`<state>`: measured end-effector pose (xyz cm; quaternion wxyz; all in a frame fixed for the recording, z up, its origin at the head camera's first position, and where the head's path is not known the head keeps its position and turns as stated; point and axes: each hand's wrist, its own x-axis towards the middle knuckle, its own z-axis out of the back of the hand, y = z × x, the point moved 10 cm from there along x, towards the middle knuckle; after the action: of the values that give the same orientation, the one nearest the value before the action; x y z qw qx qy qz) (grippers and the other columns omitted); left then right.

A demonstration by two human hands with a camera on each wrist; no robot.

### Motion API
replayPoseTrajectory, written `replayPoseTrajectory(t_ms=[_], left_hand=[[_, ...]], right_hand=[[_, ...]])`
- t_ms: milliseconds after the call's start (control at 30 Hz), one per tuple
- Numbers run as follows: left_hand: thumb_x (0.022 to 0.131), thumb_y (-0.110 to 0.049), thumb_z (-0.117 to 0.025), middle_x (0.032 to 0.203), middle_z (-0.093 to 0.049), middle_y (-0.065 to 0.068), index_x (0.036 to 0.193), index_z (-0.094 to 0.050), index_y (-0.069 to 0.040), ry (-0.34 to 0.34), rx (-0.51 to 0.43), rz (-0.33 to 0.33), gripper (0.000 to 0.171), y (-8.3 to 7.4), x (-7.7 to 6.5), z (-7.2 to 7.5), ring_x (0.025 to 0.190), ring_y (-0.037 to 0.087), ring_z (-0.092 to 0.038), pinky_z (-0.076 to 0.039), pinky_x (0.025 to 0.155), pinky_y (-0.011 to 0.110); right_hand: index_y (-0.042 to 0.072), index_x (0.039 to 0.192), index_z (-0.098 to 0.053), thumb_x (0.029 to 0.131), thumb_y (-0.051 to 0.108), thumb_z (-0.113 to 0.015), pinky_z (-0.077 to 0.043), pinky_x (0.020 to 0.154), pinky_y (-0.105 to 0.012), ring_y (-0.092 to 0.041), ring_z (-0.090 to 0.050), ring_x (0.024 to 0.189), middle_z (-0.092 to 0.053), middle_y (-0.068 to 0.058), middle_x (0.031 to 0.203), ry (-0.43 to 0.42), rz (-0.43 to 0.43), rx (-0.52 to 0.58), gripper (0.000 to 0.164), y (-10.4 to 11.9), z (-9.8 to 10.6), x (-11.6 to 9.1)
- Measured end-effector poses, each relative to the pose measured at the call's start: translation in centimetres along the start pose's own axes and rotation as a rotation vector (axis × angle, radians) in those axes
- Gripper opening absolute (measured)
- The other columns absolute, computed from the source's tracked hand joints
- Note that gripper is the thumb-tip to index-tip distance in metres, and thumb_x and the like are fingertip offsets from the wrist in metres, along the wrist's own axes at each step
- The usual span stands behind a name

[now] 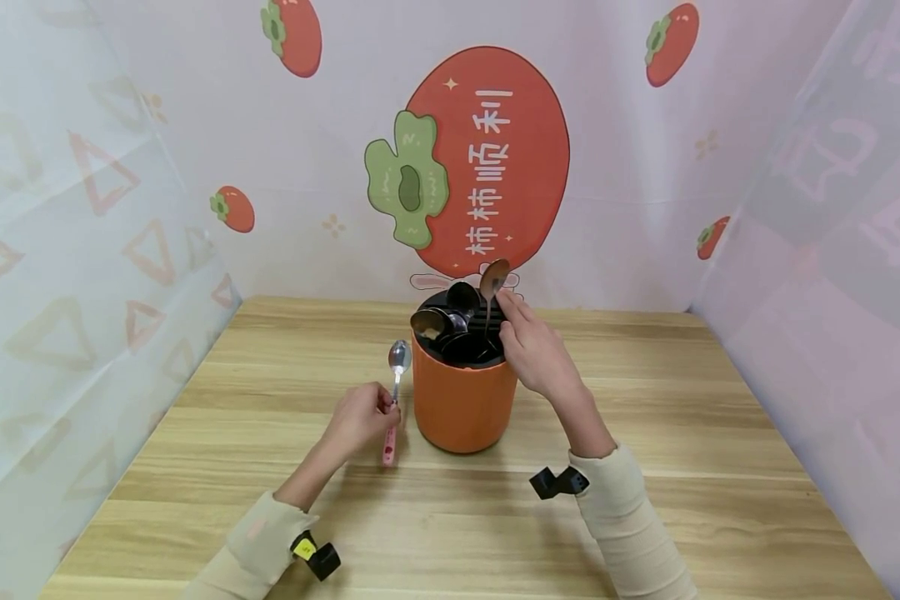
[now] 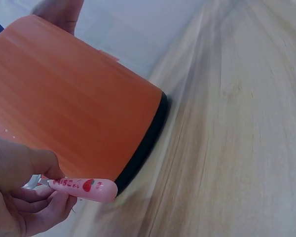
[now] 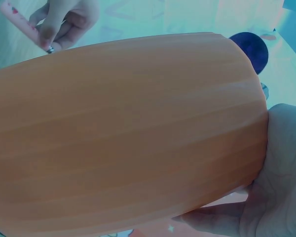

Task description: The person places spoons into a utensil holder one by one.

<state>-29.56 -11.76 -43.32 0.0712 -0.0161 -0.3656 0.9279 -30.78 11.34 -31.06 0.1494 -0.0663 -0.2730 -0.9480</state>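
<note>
My left hand [image 1: 362, 414] pinches a small spoon with a pink handle [image 2: 84, 189] just left of an orange utensil holder [image 1: 465, 408]. The spoon's metal bowl [image 1: 400, 356] points away from me, and red strawberry prints show on the handle. On the holder's right side my right hand [image 1: 537, 346] grips the rim, with fingers reaching over the black slotted top [image 1: 501, 321]. A brown-looking spoon [image 1: 494, 277] stands upright beside those fingers. Other dark utensils, among them a ladle-like bowl [image 1: 462, 297] and a rounded head [image 1: 430, 323], stick out of the top.
A wooden table [image 1: 285, 358] carries the holder. Behind it hangs a pale cloth backdrop [image 1: 615, 250] with persimmon prints, and more printed cloth closes off the left and right sides. Each wrist wears a small black camera [image 1: 558, 482].
</note>
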Motion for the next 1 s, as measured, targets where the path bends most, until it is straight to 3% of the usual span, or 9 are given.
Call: replayPoseTrajectory(t_ms=[200, 500, 1000], left_hand=[[0.077, -0.009, -0.068, 0.073, -0.063, 0.003, 0.081, -0.064, -0.004, -0.025, -0.027, -0.033, 0.007, -0.7, -0.2, 0.7, 0.061, 0.011, -0.054, -0.043, 0.049, 0.022], [0.082, -0.012, -0.067, 0.076, -0.066, 0.004, 0.088, -0.067, -0.002, -0.118, -0.073, -0.122, 0.012, -2.3, -0.7, 2.8, 0.067, 0.011, -0.063, -0.051, 0.056, 0.021], [0.081, -0.014, -0.07, 0.075, -0.068, 0.003, 0.089, -0.067, -0.004, -0.274, -0.105, -0.258, 0.013, -5.9, -2.4, 6.4, 0.067, 0.012, -0.064, -0.052, 0.057, 0.021]], right_hand=[[0.017, 0.148, -0.026, 0.099, 0.029, -0.024, -0.028, 0.105, -0.057, -0.022, -0.028, 0.139, -0.023, 0.0, 0.154, -0.005, -0.006, -0.003, 0.051, 0.0, 0.0, -0.1], [0.016, 0.148, -0.026, 0.099, 0.029, -0.024, -0.029, 0.104, -0.056, -0.023, -0.028, 0.139, -0.023, -0.001, 0.154, -0.007, -0.002, 0.001, 0.051, 0.1, 0.1, -0.2], [0.018, 0.149, -0.025, 0.099, 0.029, -0.023, -0.027, 0.104, -0.059, -0.023, -0.028, 0.139, -0.023, 0.001, 0.154, -0.004, -0.008, 0.0, 0.051, 0.1, 0.1, -0.1]])
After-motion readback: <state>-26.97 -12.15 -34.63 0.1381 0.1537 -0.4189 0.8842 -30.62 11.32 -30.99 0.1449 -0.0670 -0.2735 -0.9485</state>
